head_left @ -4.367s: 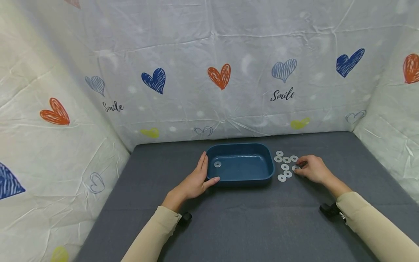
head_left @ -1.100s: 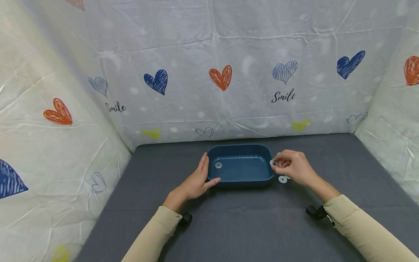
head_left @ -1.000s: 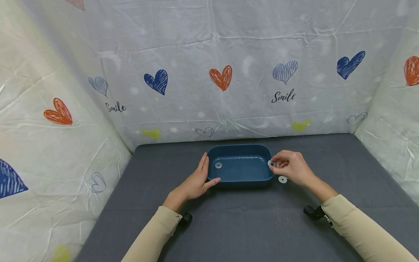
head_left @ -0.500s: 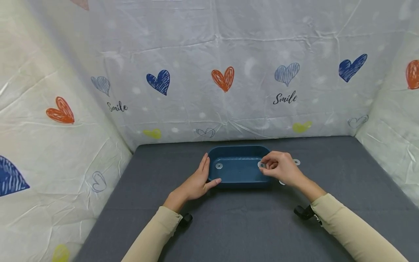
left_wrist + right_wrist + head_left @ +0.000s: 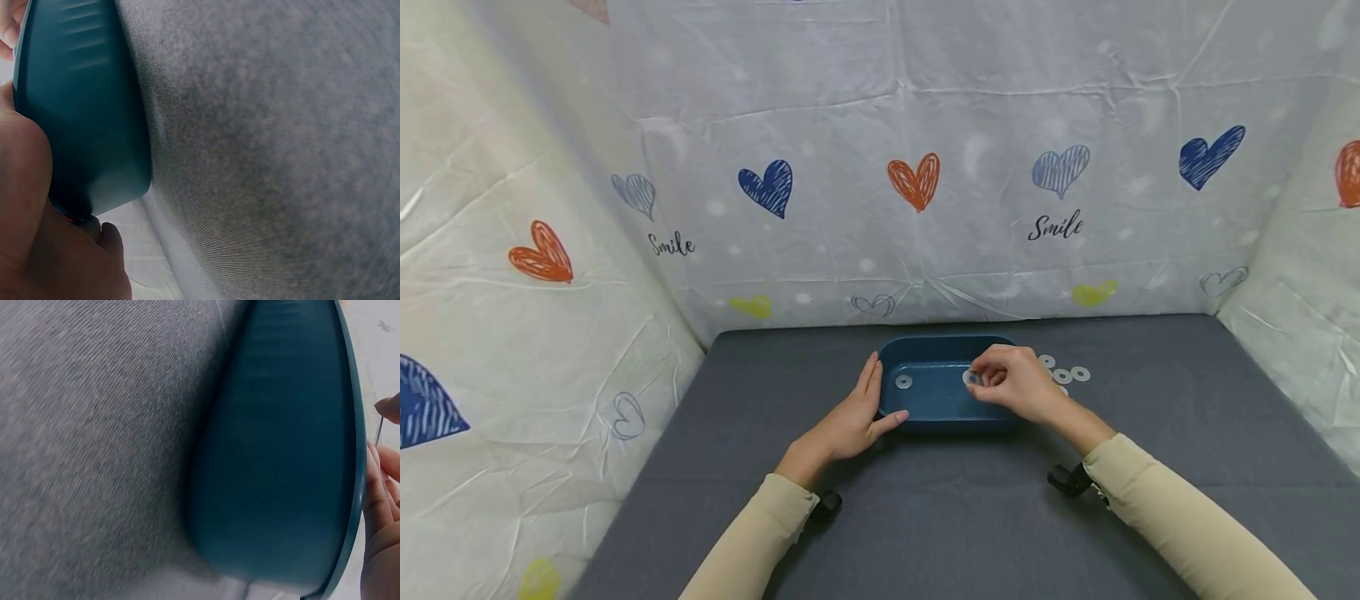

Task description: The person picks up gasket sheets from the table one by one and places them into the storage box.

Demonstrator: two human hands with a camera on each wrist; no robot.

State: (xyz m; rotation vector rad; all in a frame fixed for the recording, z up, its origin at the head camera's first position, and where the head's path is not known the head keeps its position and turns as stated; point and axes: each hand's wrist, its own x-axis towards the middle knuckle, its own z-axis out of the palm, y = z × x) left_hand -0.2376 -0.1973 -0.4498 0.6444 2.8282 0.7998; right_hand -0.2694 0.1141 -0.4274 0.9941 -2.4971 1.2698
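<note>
A smooth, round-cornered blue tray (image 5: 925,400) sits on grey woven cloth (image 5: 970,517), one flat, pale ring-shaped washer (image 5: 903,382) lying in its left end. The left hand (image 5: 850,417) rests against the tray's left wall with fingers straight and relaxed, thumb along the near edge. The right hand (image 5: 1017,385) hovers over the tray's right half, fingertips pinching another washer (image 5: 972,377) — seen edge-on in the right wrist view. More loose washers (image 5: 1063,372) lie just right of the tray, partly hidden behind that hand. Crinkled heart-printed sheeting (image 5: 910,183) walls the space.
</note>
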